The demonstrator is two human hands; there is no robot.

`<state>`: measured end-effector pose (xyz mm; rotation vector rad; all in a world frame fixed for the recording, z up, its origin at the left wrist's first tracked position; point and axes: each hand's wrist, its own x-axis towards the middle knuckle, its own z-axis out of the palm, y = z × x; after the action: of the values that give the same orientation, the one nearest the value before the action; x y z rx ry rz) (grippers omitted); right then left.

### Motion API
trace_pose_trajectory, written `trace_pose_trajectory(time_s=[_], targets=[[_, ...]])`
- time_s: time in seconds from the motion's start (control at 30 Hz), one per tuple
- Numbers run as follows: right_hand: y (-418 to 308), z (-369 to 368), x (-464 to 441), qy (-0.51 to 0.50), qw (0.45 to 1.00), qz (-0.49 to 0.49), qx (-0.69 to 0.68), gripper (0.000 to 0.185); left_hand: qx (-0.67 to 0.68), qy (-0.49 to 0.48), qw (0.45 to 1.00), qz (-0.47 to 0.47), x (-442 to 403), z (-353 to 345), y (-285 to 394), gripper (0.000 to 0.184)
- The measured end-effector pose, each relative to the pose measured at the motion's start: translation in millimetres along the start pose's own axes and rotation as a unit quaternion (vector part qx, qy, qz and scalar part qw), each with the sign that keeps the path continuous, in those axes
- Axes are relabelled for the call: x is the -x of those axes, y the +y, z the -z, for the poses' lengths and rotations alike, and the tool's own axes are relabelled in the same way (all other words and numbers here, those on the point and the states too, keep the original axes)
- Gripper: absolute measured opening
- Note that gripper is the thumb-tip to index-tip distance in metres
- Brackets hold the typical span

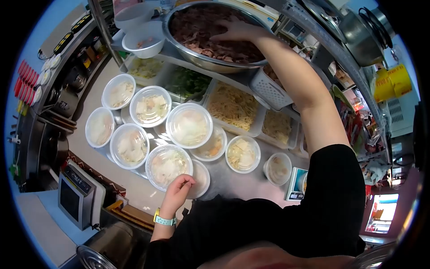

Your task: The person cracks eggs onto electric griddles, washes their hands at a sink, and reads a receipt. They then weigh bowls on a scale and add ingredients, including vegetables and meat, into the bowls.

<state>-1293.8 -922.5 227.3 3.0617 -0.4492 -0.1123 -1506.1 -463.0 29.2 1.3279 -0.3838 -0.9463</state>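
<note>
My right hand reaches into a large steel bowl of sliced, dark reddish meat. Its fingers are spread over the meat and slightly blurred. Below, my left hand, with a pale green watch strap at the wrist, has its fingers curled together and nothing visible in them. It hovers by the edge of a lidded round tub and partly covers a lower tub. An uncovered-looking tub with pale food and a smaller cup stand to the right.
Several round tubs crowd the counter's left side, some stacked. Bins of shredded food and greens line the shelf's underside. White bowls, a perforated basket and a digital scale are nearby.
</note>
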Motion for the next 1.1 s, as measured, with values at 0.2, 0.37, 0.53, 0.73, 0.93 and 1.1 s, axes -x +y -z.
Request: trace_pose_trajectory(time_s=[0.2,0.37,0.53,0.73,0.93,1.1], targets=[[10.6,-12.6,-32.6,0.031,0.996,0.021,-0.079,0.082,-0.018,-0.041,0.999,0.022,-11.9,-3.6,10.4,0.013],[5.0,-0.9,-26.0,0.026,0.999,0.022,-0.035,0.071,0.007,-0.030,0.999,0.013,-10.3,0.5,-0.5,0.012],[87.9,-38.5,-84.8,0.133,0.984,0.101,-0.055,0.080,0.004,-0.016,1.000,0.027,-8.7,5.3,-0.6,0.012],[46.4,58.2,25.7,-0.049,0.913,0.036,-0.403,0.031,0.004,-0.006,1.000,0.008,-7.9,8.3,4.1,0.012],[31.9,14.4,42.7,-0.056,0.998,0.009,0.027,0.095,-0.006,-0.027,1.000,-0.010,-9.0,-1.9,14.2,0.012],[39.5,-3.4,28.6,-0.044,0.998,0.030,-0.028,0.076,0.008,-0.027,1.000,0.006,-3.2,-5.8,11.5,0.012]])
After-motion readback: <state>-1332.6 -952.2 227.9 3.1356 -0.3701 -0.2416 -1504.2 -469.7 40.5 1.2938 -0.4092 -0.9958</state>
